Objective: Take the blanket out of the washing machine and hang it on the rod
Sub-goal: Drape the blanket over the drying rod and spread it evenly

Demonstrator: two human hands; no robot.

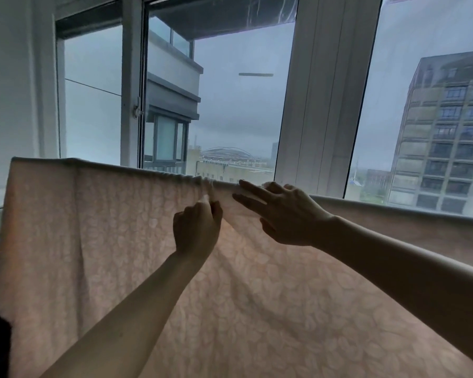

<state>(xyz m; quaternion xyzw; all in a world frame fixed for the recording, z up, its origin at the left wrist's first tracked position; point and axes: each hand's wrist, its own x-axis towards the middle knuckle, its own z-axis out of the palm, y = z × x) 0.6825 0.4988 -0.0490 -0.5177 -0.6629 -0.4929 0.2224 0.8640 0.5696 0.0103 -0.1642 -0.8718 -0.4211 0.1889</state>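
Note:
A pale pink blanket (115,241) with a leaf pattern hangs draped over a horizontal rod, which is hidden under the fabric's top fold. The blanket spans the whole width of the view. My left hand (197,227) pinches a bunched fold of the blanket just below the top edge, near the middle. My right hand (281,211) lies next to it on the right, fingers straight and pointing left, pressing on the blanket at the top edge. The fabric is gathered in small wrinkles between the two hands.
Behind the blanket stand large windows with white frames (314,91); a handle (137,110) sits on the left sash. Apartment buildings (445,137) show outside. A white wall (8,77) bounds the left side.

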